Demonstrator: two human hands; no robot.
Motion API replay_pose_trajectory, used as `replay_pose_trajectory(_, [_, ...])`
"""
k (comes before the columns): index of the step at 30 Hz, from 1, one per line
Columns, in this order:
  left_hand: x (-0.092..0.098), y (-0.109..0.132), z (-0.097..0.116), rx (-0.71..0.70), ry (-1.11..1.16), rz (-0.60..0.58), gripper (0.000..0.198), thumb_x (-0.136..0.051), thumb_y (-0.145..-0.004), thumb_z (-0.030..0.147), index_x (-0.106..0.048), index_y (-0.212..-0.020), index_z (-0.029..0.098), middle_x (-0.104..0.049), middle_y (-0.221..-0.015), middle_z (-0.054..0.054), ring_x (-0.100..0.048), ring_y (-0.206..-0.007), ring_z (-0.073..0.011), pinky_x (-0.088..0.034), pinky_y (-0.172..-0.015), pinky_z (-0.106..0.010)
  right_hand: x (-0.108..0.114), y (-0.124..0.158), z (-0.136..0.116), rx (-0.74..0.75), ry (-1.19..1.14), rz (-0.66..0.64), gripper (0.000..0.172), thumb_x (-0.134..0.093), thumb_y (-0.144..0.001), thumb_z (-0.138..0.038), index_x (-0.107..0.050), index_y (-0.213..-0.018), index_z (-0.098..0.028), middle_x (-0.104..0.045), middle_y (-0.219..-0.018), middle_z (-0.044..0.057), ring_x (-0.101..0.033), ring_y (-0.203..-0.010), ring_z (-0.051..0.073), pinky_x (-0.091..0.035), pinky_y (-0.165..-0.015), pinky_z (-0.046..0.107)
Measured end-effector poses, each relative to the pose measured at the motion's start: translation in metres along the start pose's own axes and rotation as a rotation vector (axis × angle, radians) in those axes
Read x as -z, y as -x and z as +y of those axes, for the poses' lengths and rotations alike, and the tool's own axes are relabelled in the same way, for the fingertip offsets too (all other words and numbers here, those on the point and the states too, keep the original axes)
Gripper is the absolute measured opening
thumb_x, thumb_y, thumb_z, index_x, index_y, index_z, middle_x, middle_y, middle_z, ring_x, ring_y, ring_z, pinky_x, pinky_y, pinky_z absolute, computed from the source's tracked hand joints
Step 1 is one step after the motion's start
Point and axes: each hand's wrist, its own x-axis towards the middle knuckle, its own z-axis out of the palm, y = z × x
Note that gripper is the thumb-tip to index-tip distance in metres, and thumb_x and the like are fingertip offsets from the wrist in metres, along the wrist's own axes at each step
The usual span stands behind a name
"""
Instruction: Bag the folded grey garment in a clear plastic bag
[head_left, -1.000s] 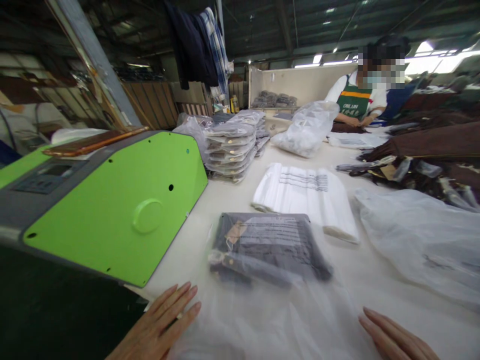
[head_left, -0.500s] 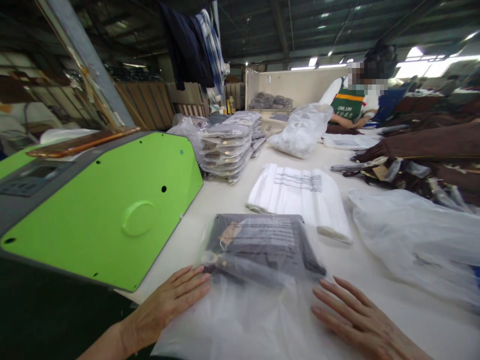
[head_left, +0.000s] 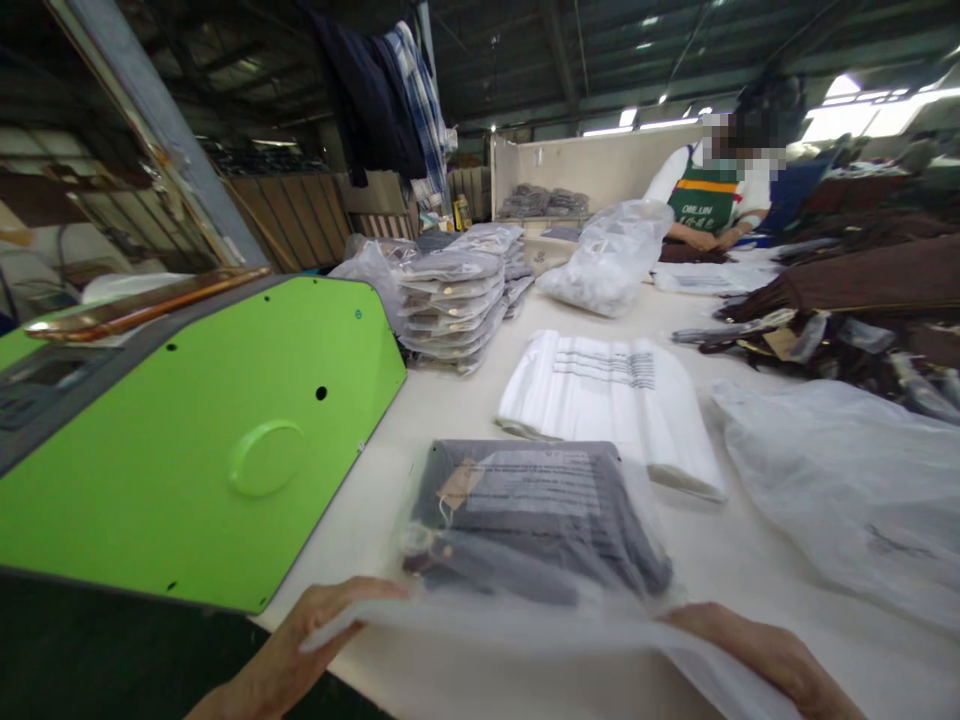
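Grip: left hand [head_left: 315, 606] closed on the left end of the bag's loose edge, the plastic running across the fingers; right hand [head_left: 750, 640] likewise on the other end, its thumb and undersides hidden. Between them the open end of the plastic bag [head_left: 517, 622] stands lifted off the table [head_left: 360, 520] as a pale, blurred band.

Task item: the folded dark grey cloth [head_left: 540, 525] lies flat inside the bag, on the table just beyond both hands. The brown paper tag [head_left: 460, 484] shows through at its upper left, printed text beside it.

Step, as judged: handling the bag's spare end, with the cloth already inside — the end not yet folded over or closed. Next move, as judged, calls for both hands level, the edge kept straight and the air pressed out, without dragging the cloth askew.

Further out: white printed bags [head_left: 600, 390] lie just beyond the cloth; loose plastic [head_left: 825, 480] to the right; green machine [head_left: 187, 480] to the left. Farther back — a stack of bagged items [head_left: 454, 310], a brown pile [head_left: 847, 290] and a co-worker in a green apron [head_left: 703, 206], hands on something dark
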Motion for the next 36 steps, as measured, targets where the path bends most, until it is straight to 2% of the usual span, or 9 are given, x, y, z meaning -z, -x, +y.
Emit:
replay_pose_trajectory(5, [-0.009,-0.037,0.013,0.245,-0.027,0.084,0.051,-0.043,-0.076,0.064,-0.062,-0.061,0.018,-0.066,-0.065,-0.004,-0.061,-0.064,-0.0201,-0.051,-0.06,-0.028,-0.006,-0.03,-0.007,-0.236,-0.165,0.15,0.04,-0.051,-0.065,-0.058,-0.055,-0.056,-0.019,-0.05,-0.055,0.0,-0.045,-0.054,0.014,-0.038,-0.05,0.024])
replay_pose_trajectory(9, [-0.025,-0.052,0.018,0.401,-0.207,0.154,0.051,-0.031,-0.077,0.063,-0.039,-0.048,0.022,-0.049,-0.048,0.002,-0.047,-0.049,-0.0144,-0.043,-0.051,-0.025,-0.017,-0.038,-0.002,-0.375,-0.123,0.293,0.048,-0.043,-0.068,-0.068,-0.041,-0.056,-0.021,-0.04,-0.054,-0.002,-0.037,-0.055,0.013,-0.034,-0.05,0.024])
replay_pose_trajectory(13, [-0.033,-0.055,0.016,0.407,-0.461,0.138,0.04,-0.029,-0.083,0.046,-0.05,-0.06,0.021,-0.046,-0.049,0.002,-0.046,-0.05,-0.0147,-0.038,-0.053,-0.025,-0.025,-0.034,0.001,-0.461,-0.008,0.448,0.05,-0.039,-0.07,-0.07,-0.034,-0.055,-0.023,-0.042,-0.054,-0.001,-0.042,-0.055,0.015,-0.036,-0.052,0.025])
replay_pose_trajectory(17, [-0.033,-0.06,0.022,0.41,-0.773,-0.029,0.038,-0.028,-0.082,0.009,-0.061,-0.099,0.02,-0.065,-0.085,-0.005,-0.058,-0.058,-0.0168,-0.036,-0.054,-0.026,-0.033,-0.034,0.001,-0.458,0.173,0.533,0.049,-0.034,-0.072,-0.069,-0.033,-0.051,-0.024,-0.039,-0.047,-0.003,-0.042,-0.047,0.014,-0.035,-0.049,0.025])
replay_pose_trajectory(20, [-0.034,-0.066,0.033,0.443,-0.94,-0.135,0.034,-0.029,-0.089,0.014,-0.06,-0.101,0.021,-0.067,-0.084,-0.006,-0.063,-0.066,-0.0194,-0.038,-0.055,-0.025,-0.036,-0.039,0.003,-0.435,0.319,0.535,0.048,-0.03,-0.074,-0.066,-0.032,-0.05,-0.025,-0.039,-0.044,-0.003,-0.043,-0.045,0.015,-0.034,-0.05,0.027])
replay_pose_trajectory(28, [-0.033,-0.07,0.026,0.543,-0.993,-0.08,0.035,-0.027,-0.094,0.038,-0.055,-0.082,0.019,-0.067,-0.065,-0.007,-0.066,-0.064,-0.0246,-0.04,-0.05,-0.027,-0.036,-0.048,0.005,-0.514,0.667,0.301,0.032,-0.028,-0.089,-0.036,-0.054,-0.075,-0.024,-0.062,-0.069,0.004,-0.061,-0.069,0.022,-0.034,-0.059,0.029])
replay_pose_trajectory(31, [-0.03,-0.064,0.022,0.373,-1.04,0.174,0.033,-0.03,-0.093,0.036,-0.055,-0.091,0.014,-0.068,-0.071,-0.011,-0.066,-0.065,-0.0257,-0.046,-0.056,-0.032,-0.037,-0.048,0.002,-0.517,0.701,0.29,0.027,-0.033,-0.09,-0.029,-0.057,-0.079,-0.023,-0.064,-0.071,0.004,-0.062,-0.069,0.021,-0.034,-0.058,0.028])
replay_pose_trajectory(34, [-0.042,-0.062,0.038,-0.197,-1.007,0.531,0.035,-0.037,-0.091,0.026,-0.047,-0.117,0.005,-0.063,-0.107,-0.02,-0.06,-0.101,-0.0292,-0.047,-0.081,-0.04,-0.038,-0.049,-0.002,-0.515,0.742,0.284,0.022,-0.038,-0.09,-0.023,-0.059,-0.084,-0.023,-0.066,-0.075,0.003,-0.063,-0.071,0.02,-0.034,-0.058,0.027])
replay_pose_trajectory(36, [-0.063,-0.065,0.056,-0.539,-0.941,0.403,0.047,-0.04,-0.089,0.023,-0.033,-0.133,0.01,-0.05,-0.129,-0.018,-0.039,-0.126,-0.0301,-0.037,-0.098,-0.044,-0.039,-0.049,-0.005,-0.527,0.749,0.292,0.023,-0.038,-0.091,-0.024,-0.059,-0.083,-0.022,-0.067,-0.075,0.003,-0.064,-0.071,0.02,-0.035,-0.059,0.027])
